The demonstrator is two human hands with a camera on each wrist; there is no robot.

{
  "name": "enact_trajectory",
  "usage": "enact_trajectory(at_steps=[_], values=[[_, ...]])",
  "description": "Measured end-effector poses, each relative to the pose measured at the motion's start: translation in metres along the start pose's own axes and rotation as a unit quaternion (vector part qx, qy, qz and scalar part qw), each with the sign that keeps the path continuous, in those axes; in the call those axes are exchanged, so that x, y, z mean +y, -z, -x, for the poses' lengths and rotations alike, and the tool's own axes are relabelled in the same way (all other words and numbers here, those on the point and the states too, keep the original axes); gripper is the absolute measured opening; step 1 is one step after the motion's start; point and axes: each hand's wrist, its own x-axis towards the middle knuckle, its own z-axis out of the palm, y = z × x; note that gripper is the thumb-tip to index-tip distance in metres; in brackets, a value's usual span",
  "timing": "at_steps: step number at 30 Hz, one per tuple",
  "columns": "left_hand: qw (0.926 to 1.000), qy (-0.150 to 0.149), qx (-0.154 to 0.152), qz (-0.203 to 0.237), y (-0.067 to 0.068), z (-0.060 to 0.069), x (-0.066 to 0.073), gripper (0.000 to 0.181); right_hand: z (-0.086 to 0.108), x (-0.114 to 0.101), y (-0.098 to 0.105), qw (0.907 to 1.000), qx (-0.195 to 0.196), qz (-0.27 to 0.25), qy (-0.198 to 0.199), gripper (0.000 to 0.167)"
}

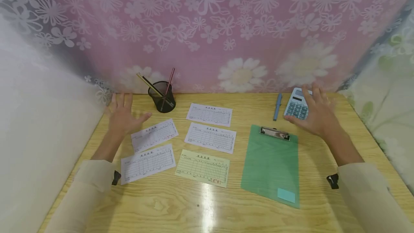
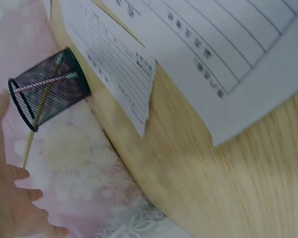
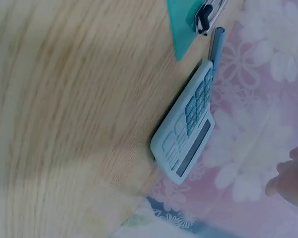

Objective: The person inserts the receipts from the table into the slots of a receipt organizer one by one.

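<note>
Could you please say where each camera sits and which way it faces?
Head: on the head, facing forward and down over the green clipboard; left hand, right hand, sleeves show.
Left wrist: on that wrist, facing forms and mesh pen cup; left fingers show.
Right wrist: on that wrist, facing the calculator; right fingers show.
Head and right wrist share the calculator.

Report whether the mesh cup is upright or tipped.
Upright: the cup stands on the table with its opening facing up.

Curtain (image 1: 198, 56), upr. frame, is pink w/ white floral print; table (image 1: 155, 209), btm. ctr., yellow wood grain; pen cup (image 1: 166, 108), L of ctr., blk. mesh; white slips (image 1: 210, 138) & yellow slip (image 1: 203, 168), ctr., dk. grids; calc. (image 1: 295, 107), R of ctr., lt. blue; clipboard (image 1: 270, 172), lwr. R, green.
</note>
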Motion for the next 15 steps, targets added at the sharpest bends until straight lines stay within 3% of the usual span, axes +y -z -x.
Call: enact_trajectory(at_steps=[5, 9, 15], values=[[0.9995, 0.008, -0.002, 0.029, 0.000, 0.006, 0.021, 0.097, 0.007, -0.010, -0.002, 0.9960, -0.056, -0.069, -0.007, 0.108], [0.9965, -0.006, -0.036, 0.075, -0.004, 0.007, 0.044, 0.087, 0.011, -0.018, -0.005, 0.9880, -0.116, -0.101, -0.018, 0.105], [0.9792, -0.004, -0.089, 0.182, -0.014, -0.002, 0.074, 0.070, 0.016, -0.027, -0.018, 0.9813, -0.158, -0.110, -0.009, 0.094]])
